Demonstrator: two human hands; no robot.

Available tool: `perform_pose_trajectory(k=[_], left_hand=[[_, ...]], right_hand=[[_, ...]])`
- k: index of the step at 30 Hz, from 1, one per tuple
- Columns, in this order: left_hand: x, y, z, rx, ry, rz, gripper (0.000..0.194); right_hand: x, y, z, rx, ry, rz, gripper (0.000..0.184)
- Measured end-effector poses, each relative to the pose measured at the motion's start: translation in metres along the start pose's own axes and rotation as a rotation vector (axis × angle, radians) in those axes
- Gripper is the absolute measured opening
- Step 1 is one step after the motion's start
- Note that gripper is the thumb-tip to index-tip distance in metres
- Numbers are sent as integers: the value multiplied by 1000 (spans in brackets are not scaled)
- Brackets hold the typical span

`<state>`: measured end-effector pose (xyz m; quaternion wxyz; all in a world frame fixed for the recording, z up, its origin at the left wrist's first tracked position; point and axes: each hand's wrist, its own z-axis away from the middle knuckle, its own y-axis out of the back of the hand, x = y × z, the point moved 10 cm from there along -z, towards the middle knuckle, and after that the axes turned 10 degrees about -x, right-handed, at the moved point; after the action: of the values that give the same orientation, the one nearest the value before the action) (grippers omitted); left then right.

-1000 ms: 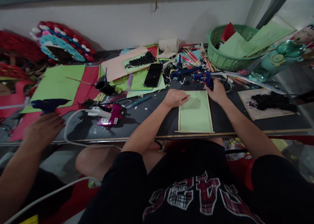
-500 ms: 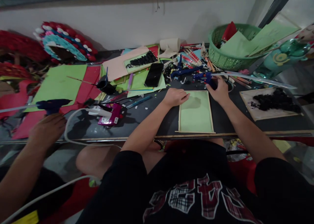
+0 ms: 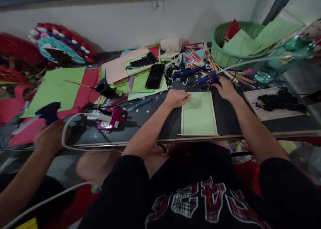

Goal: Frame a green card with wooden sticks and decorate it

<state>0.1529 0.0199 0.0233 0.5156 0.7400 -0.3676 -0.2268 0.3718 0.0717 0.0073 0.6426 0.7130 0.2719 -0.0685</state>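
Note:
A green card framed with thin wooden strips (image 3: 199, 114) lies on the dark table (image 3: 150, 122) right in front of me. My left hand (image 3: 177, 98) rests on its top left corner with the fingers curled down. My right hand (image 3: 225, 87) is just past the card's top right corner, closed round a blue glue gun (image 3: 208, 79) whose nozzle points left; a long clear glue stick sticks out behind it to the right.
Another person's hand (image 3: 50, 137) at the left grips a second blue glue gun (image 3: 48, 111). Also here: a black phone (image 3: 154, 76), a green basket (image 3: 232, 53), a board with black hair (image 3: 276, 103), coloured paper sheets (image 3: 57, 88), a pink power strip (image 3: 111, 118).
My right hand has tilted the glue gun, so its glue stick swung upward at the right. The other person's hand has lifted their glue gun off the paper.

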Motion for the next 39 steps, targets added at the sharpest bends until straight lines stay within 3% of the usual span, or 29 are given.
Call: perform_pose_trajectory(k=[3,7,9,13,19,23,27,30,34,36,39], left_hand=[[-11,-8,-2,-25,102,15,50],[-49,-19,-8,-48,425,95,41],[-60,-22,-16,-87,520,117,33],[-65,-20,-43,-143,595,91,23],[-62,-18,-69,-81,583,142,22],[-70,-13,-53,-132,699,127,19],[-69,-5,-24,-179,729,71,25],[-65,3,-3,-48,628,58,25],[-70,17,22,237,519,-24,27],[-77,16,28,285,532,-47,27],[-81,12,27,268,534,-38,27]], right_hand=[[4,1,-3,-14,19,17,41],[9,-3,-5,-32,53,-9,44],[12,-5,-5,-36,59,-9,45],[15,-8,-5,-33,62,10,46],[10,-5,2,-13,32,-1,56],[0,1,8,15,21,-29,70],[-5,3,10,52,-5,-34,69],[1,3,9,80,-74,-31,66],[-3,4,9,93,-22,-16,44],[-4,4,10,103,-3,-5,43],[1,1,10,100,-38,6,46]])
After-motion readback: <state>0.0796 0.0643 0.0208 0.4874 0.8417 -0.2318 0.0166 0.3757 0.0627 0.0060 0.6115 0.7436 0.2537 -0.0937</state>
